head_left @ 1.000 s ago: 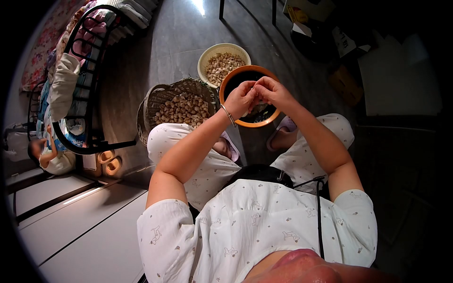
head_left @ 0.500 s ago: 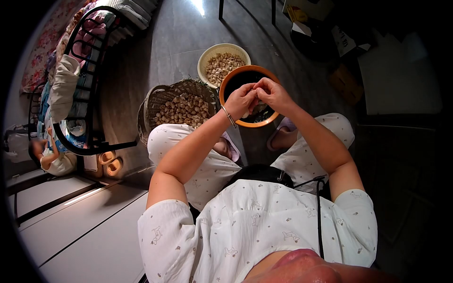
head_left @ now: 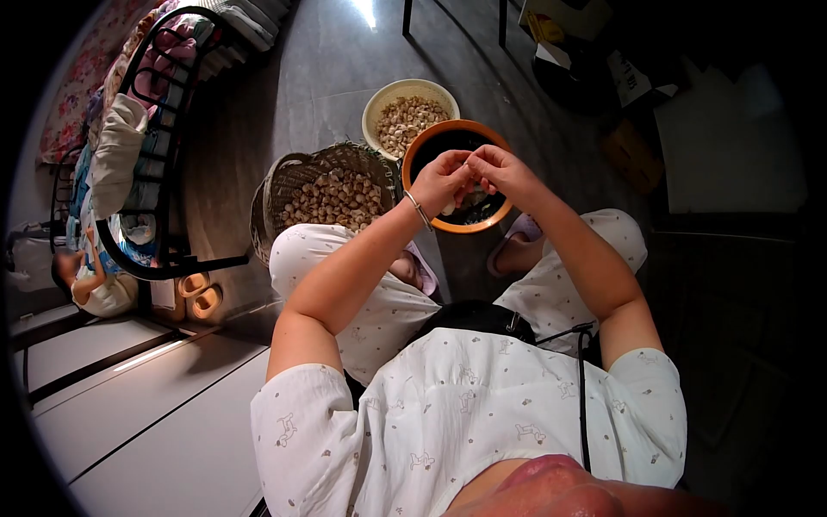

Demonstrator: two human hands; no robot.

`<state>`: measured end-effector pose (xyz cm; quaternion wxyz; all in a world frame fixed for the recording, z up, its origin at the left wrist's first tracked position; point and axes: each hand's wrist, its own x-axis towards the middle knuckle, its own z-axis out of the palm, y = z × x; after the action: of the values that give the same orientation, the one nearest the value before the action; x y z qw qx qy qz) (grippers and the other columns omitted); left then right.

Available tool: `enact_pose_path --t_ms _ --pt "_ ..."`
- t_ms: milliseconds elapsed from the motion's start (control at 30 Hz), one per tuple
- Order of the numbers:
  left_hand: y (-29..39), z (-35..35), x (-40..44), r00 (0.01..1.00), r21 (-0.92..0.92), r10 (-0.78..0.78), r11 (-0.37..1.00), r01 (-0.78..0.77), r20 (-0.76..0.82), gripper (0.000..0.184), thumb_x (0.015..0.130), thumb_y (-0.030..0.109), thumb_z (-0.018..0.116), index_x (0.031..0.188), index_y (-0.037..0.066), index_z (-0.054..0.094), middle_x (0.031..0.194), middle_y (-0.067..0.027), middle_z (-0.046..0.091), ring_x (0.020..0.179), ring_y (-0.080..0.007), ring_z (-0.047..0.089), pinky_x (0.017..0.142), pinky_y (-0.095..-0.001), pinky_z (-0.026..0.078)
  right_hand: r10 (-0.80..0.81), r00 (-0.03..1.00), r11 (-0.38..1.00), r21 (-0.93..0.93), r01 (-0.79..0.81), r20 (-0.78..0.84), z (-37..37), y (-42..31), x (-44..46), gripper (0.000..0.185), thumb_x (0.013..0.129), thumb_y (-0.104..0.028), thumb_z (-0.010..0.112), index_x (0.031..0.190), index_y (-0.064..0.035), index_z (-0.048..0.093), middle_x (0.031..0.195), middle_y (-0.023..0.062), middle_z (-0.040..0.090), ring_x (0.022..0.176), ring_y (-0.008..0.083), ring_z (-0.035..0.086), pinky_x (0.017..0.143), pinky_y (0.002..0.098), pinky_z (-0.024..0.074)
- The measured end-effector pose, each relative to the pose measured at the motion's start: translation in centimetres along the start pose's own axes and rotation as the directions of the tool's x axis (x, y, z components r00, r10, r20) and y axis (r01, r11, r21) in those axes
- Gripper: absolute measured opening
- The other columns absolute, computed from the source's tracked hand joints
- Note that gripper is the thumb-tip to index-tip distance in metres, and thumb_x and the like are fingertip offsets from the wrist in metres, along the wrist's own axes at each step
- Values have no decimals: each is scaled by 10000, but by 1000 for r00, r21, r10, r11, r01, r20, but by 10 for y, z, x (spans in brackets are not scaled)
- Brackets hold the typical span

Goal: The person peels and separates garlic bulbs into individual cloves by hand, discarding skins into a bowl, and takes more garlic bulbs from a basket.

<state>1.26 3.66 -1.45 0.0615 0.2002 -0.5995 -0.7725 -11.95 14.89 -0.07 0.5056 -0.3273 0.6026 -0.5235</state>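
Above an orange basin (head_left: 502, 138) with a dark inside, my two hands meet at the fingertips. The fingers of my left hand (head_left: 440, 181), with a bracelet at its wrist, are closed on a small pale garlic clove (head_left: 468, 164), mostly hidden by the fingers. My right hand (head_left: 506, 175) pinches at the same clove from the other side. Pale bits lie in the basin under my hands. Behind it, a cream basin (head_left: 370, 121) holds many loose garlic cloves (head_left: 403, 123). To the left, a wicker basket (head_left: 280, 177) holds garlic bulbs (head_left: 334, 198).
Grey floor tiles (head_left: 323, 86) surround the basins. A black metal bed frame (head_left: 177, 112) with bedding stands at the left, slippers (head_left: 205, 297) by its end. Another person (head_left: 99, 289) sits at far left. Boxes (head_left: 633, 82) lie in the dark at right.
Both hands stay over the orange basin with their fingertips together. The right hand's fingers have shifted slightly, the lower ones opening out a little. The view has barely moved.
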Motion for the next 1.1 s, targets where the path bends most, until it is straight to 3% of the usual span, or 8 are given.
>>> enact_pose_path --t_ms 67,133,200,500,767,933,1000,1100 --pt "0 1 0 1000 -48 -7 999 7 1 323 947 199 493 1199 -4 482 805 -25 575 656 -79 553 498 -207 453 49 998 991 119 -53 40 -3 3 1 152 940 -191 505 953 -44 541 776 -12 544 624 34 464 552 166 391" --pt "1 2 -1 1000 -96 -14 995 15 2 318 946 196 491 1193 -4 485 805 -30 578 651 -82 557 497 -208 454 45 998 992 111 -51 49 -3 1 0 156 937 -194 513 957 -41 541 778 -12 545 632 36 470 560 168 397" --pt "1 3 -1 999 -130 -30 991 24 -44 274 936 172 480 1130 -17 518 734 -37 586 548 -79 540 452 -214 439 42 997 993 104 -48 59 -2 0 -2 161 933 -197 520 961 -39 541 780 -11 547 639 37 475 569 170 404" --pt "1 3 -2 993 -12 -21 1000 20 -118 267 928 155 483 1126 -4 567 715 -39 601 542 -79 544 454 -202 431 39 999 994 -101 -38 8 3 -2 -3 174 897 -192 572 974 -38 548 814 -5 579 688 46 517 603 180 431" --pt "6 -3 -1 989 -157 -44 987 21 -139 211 902 129 474 1036 -1 573 670 -45 585 500 -108 525 439 -213 422 81 994 979 183 -93 70 0 -2 -2 163 906 -150 557 1023 -37 560 851 2 591 708 46 521 639 181 440" --pt "10 -8 -1 980 -226 -81 973 38 -184 140 887 111 463 968 25 538 671 -45 568 489 -123 521 432 -225 425 17 1000 985 173 -17 5 4 -7 -5 181 916 -152 555 1052 -34 544 902 13 596 753 55 550 693 193 465" --pt "13 -8 -2 987 -302 -127 949 93 -96 136 898 159 517 958 37 517 692 -36 563 501 -103 518 438 -215 424 -23 1000 991 130 24 -13 4 -7 -5 190 917 -156 557 1062 -35 538 917 17 597 772 61 561 711 199 472" --pt "12 -4 0 992 -134 -97 987 85 -86 198 896 219 580 954 35 533 706 -19 559 515 -75 510 447 -201 422 -72 997 987 145 72 -2 2 -1 -2 228 907 -162 578 1065 -8 523 891 38 592 782 89 578 711 221 495"
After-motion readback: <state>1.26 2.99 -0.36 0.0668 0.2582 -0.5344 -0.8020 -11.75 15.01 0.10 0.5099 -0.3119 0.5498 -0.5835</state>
